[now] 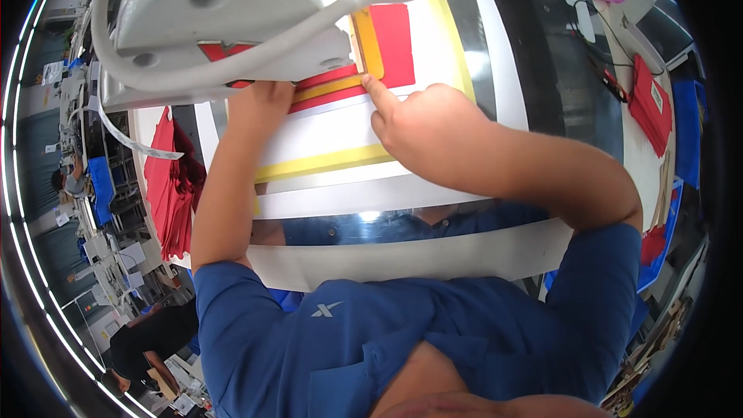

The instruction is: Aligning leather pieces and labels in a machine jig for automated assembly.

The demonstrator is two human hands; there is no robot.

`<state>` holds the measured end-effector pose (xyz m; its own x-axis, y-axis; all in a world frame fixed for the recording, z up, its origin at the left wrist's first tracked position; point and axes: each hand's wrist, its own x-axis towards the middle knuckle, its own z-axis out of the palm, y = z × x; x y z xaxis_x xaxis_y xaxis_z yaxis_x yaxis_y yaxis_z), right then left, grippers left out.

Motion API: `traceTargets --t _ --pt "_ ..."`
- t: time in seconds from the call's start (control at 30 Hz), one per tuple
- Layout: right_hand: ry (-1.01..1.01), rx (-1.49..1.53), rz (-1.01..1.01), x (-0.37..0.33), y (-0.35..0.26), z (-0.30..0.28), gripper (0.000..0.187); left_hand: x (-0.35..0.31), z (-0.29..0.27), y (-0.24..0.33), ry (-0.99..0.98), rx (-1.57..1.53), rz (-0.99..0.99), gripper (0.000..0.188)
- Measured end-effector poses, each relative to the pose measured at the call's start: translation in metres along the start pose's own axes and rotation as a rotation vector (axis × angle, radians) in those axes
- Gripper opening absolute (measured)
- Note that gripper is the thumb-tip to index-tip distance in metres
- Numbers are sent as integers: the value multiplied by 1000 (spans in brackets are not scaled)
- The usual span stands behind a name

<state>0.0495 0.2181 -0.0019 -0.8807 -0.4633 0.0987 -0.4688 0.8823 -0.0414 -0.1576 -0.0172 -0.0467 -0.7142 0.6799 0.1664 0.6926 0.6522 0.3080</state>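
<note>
Evidently a red fabric piece (391,42) is being positioned under the head of a white sewing machine (232,15), inside a template with yellow borders (325,161) that lies on the white work table (433,255). The fabric sits toward the far edge of the table, partly covered by the machine. It is pinned by the right hand (422,128), whose index finger is stretched out with its tip pressed at the fabric's near edge; the other fingers are curled in and nothing is grasped. The left hand (259,101) is laid flat on the template just beside the machine's base, its fingers hidden under the machine, so it cannot be told whether anything is gripped there. For the step to go well, the fabric should be kept flush against the yellow guide, pressure held even, and fingertips kept clear of the needle area. More red pieces (174,186) are piled at the table's left edge.
</note>
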Motion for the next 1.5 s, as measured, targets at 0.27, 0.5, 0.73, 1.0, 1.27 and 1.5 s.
traceTargets --t 0.27,0.5,0.73,1.0,1.27,1.5 --pt "-185 -60 27 2 -8 -1 28 3 -31 -97 -29 220 -121 38" --pt "-533 -142 72 -4 -19 -25 40 9 -20 -58 48 -97 -113 31" --pt "-714 -203 110 -14 -53 -31 48 4 3 -4 17 -99 -192 28" --pt "-941 -244 124 -4 -45 -32 57 3 14 18 79 -300 -41 29" --pt "-917 -334 209 -7 -51 -24 60 -59 -92 -5 -53 221 -390 41" --pt "-889 -290 218 -7 -47 -35 49 -92 -97 -7 56 180 -104 22"
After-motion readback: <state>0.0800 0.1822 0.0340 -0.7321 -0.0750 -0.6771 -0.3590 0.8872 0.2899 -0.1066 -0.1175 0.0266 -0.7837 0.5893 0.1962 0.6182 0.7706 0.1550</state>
